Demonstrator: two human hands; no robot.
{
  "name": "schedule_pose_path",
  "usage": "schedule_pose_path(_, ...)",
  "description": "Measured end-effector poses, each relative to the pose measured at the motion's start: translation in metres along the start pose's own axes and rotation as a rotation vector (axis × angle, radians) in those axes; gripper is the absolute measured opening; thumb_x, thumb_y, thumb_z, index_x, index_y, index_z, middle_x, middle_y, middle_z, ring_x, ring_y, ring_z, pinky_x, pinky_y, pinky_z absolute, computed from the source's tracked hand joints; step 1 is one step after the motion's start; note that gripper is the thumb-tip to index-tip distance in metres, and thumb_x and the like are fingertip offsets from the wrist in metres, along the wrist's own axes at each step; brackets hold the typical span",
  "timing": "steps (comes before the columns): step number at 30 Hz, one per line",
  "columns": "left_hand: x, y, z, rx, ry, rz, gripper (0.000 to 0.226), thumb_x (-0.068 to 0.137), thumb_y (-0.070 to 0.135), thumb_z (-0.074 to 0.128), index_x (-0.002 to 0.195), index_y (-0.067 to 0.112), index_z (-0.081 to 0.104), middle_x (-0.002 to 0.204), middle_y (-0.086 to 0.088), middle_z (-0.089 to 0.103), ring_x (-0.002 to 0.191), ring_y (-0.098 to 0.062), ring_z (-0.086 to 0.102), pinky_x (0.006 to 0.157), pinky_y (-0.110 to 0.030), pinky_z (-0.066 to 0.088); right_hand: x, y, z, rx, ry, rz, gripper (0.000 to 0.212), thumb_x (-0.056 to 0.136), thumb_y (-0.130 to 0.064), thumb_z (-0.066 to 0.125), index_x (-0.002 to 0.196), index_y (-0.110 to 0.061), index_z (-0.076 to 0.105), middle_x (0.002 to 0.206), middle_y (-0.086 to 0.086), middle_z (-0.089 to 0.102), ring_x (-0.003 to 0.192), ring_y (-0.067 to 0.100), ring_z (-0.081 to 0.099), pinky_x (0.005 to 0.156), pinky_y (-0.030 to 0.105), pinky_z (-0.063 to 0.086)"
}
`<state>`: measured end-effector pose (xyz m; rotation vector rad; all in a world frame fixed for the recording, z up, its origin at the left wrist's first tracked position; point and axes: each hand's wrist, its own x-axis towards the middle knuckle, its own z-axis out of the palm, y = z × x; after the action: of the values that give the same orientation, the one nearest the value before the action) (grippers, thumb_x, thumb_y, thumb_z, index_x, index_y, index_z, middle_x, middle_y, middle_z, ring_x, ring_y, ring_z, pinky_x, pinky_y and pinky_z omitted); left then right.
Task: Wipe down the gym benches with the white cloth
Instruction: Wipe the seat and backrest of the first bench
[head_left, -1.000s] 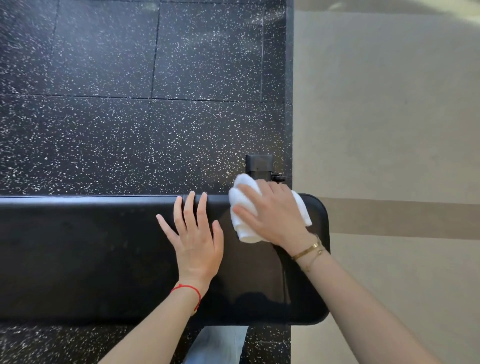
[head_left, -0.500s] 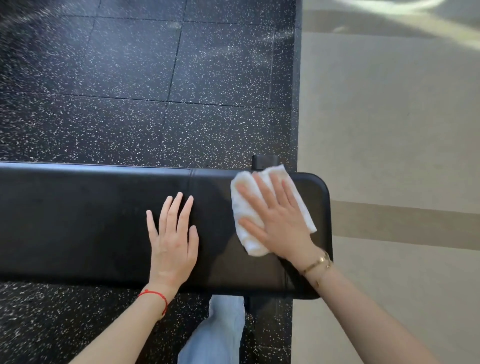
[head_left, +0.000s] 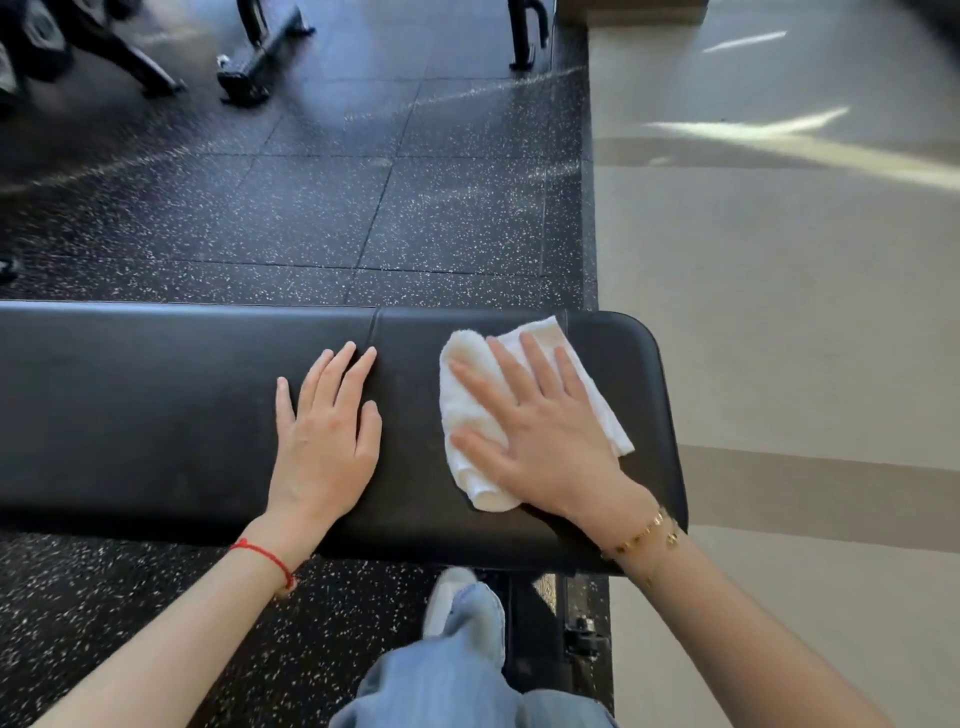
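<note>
- Across the middle of the view, a black padded bench (head_left: 156, 405) runs from the left edge to a rounded end on the right; a stitched seam crosses its top just right of centre.
- Far left and top: the feet of black gym equipment (head_left: 260, 57) stand on the speckled black rubber floor (head_left: 311, 218), well apart from the bench.
- Left of centre: the left hand (head_left: 324, 436) lies flat on the bench top, palm down, fingers straight and close together, holding nothing. The fingertips reach the seam.
- A red string bracelet (head_left: 265, 558) sits on the left wrist, just past the near edge of the bench.
- Bottom centre: a leg in light blue jeans (head_left: 467, 670) and a pale shoe (head_left: 447, 592) show below the near edge of the bench, beside the black bench frame (head_left: 535, 618).
- Right of centre: the white cloth (head_left: 462, 395) lies bunched on the bench top, near the rounded end and to the right of the seam.
- The right hand (head_left: 540, 431) presses flat on the cloth, palm down, fingers straight and spread. The fingers do not curl around the fabric. Cloth shows on both sides of the hand and beyond the fingertips.
- A gold chain bracelet (head_left: 644, 532) circles the right wrist, above the near right corner of the bench.
- Far right: a pale smooth floor (head_left: 805, 312) with a darker band adjoins the rubber floor; bright streaks of light cross its upper part.
</note>
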<state>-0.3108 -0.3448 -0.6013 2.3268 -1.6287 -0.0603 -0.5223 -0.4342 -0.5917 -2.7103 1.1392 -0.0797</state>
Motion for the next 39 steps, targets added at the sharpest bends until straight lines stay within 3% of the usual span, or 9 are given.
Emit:
schedule_pose_path(6, 0.002, -0.005, 0.004, -0.027, 0.037, 0.018, 0.049, 0.102, 0.024, 0.039, 0.152, 0.024, 0.035, 0.161, 0.001, 0.030, 0.151, -0.017, 0.020, 0.123, -0.054, 0.008, -0.052, 0.006, 0.005, 0.006, 0.034, -0.044, 0.067, 0.091, -0.071, 0.008, 0.154, -0.049, 0.002, 0.166, -0.011, 0.004, 0.153, 0.023, -0.008, 0.122, 0.045, -0.009)
schedule_pose_path(14, -0.004, 0.011, 0.000, -0.081, 0.097, 0.040, 0.042, 0.098, 0.024, 0.050, 0.139, 0.020, 0.054, 0.151, -0.003, 0.044, 0.143, -0.022, 0.036, 0.118, -0.060, 0.021, -0.043, 0.032, -0.002, 0.000, 0.090, 0.177, 0.066, 0.096, -0.063, 0.016, 0.157, -0.041, 0.003, 0.166, -0.003, 0.011, 0.152, 0.026, 0.004, 0.123, 0.045, 0.000)
schedule_pose_path(21, -0.023, 0.064, 0.015, -0.079, 0.064, 0.123, 0.047, 0.097, 0.039, 0.047, 0.143, 0.027, 0.046, 0.153, 0.004, 0.040, 0.147, -0.016, 0.027, 0.122, -0.057, 0.011, -0.050, 0.041, 0.002, 0.061, 0.201, 0.344, 0.068, 0.098, -0.061, 0.025, 0.157, -0.031, 0.009, 0.164, 0.002, 0.013, 0.149, 0.033, 0.008, 0.121, 0.050, 0.011)
schedule_pose_path(25, -0.028, 0.075, 0.022, -0.036, 0.048, 0.148, 0.052, 0.097, 0.044, 0.043, 0.146, 0.027, 0.042, 0.154, 0.004, 0.038, 0.147, -0.016, 0.025, 0.122, -0.056, 0.009, -0.098, 0.030, 0.021, 0.324, 0.384, 0.449, 0.069, 0.092, -0.060, 0.035, 0.154, -0.036, 0.015, 0.161, 0.008, 0.020, 0.133, 0.040, 0.034, 0.111, 0.048, 0.031)
schedule_pose_path(29, -0.032, 0.076, 0.029, -0.023, 0.083, 0.166, 0.050, 0.098, 0.042, 0.043, 0.145, 0.024, 0.043, 0.152, 0.000, 0.039, 0.145, -0.020, 0.027, 0.121, -0.056, 0.013, -0.089, 0.047, 0.023, 0.559, 0.448, 0.503, 0.064, 0.094, -0.052, 0.050, 0.151, -0.037, 0.024, 0.146, 0.011, 0.039, 0.119, 0.038, 0.050, 0.096, 0.039, 0.038)
schedule_pose_path(33, -0.032, 0.078, 0.030, -0.040, 0.097, 0.155, 0.048, 0.097, 0.038, 0.045, 0.142, 0.023, 0.045, 0.150, -0.002, 0.041, 0.144, -0.022, 0.028, 0.121, -0.058, 0.013, -0.043, 0.089, 0.006, 0.915, 0.370, 0.511, 0.060, 0.097, -0.043, 0.053, 0.151, -0.038, 0.027, 0.133, 0.007, 0.053, 0.127, 0.029, 0.051, 0.098, 0.026, 0.033)
schedule_pose_path(36, -0.032, 0.079, 0.030, -0.042, 0.103, 0.154, 0.047, 0.097, 0.037, 0.046, 0.141, 0.022, 0.047, 0.148, -0.002, 0.042, 0.143, -0.022, 0.029, 0.120, -0.058, 0.014, -0.029, 0.096, 0.003, 0.947, 0.363, 0.499, 0.061, 0.099, -0.040, 0.053, 0.153, -0.032, 0.027, 0.143, 0.010, 0.051, 0.131, 0.030, 0.048, 0.104, 0.027, 0.031)
schedule_pose_path(39, -0.034, 0.080, 0.029, -0.046, 0.109, 0.154, 0.046, 0.097, 0.037, 0.047, 0.141, 0.022, 0.047, 0.148, -0.002, 0.043, 0.143, -0.022, 0.030, 0.120, -0.058, 0.015, -0.052, 0.081, 0.013, 1.016, 0.428, 0.485, 0.065, 0.097, -0.041, 0.055, 0.153, -0.038, 0.023, 0.138, 0.006, 0.052, 0.122, 0.024, 0.051, 0.099, 0.024, 0.032)
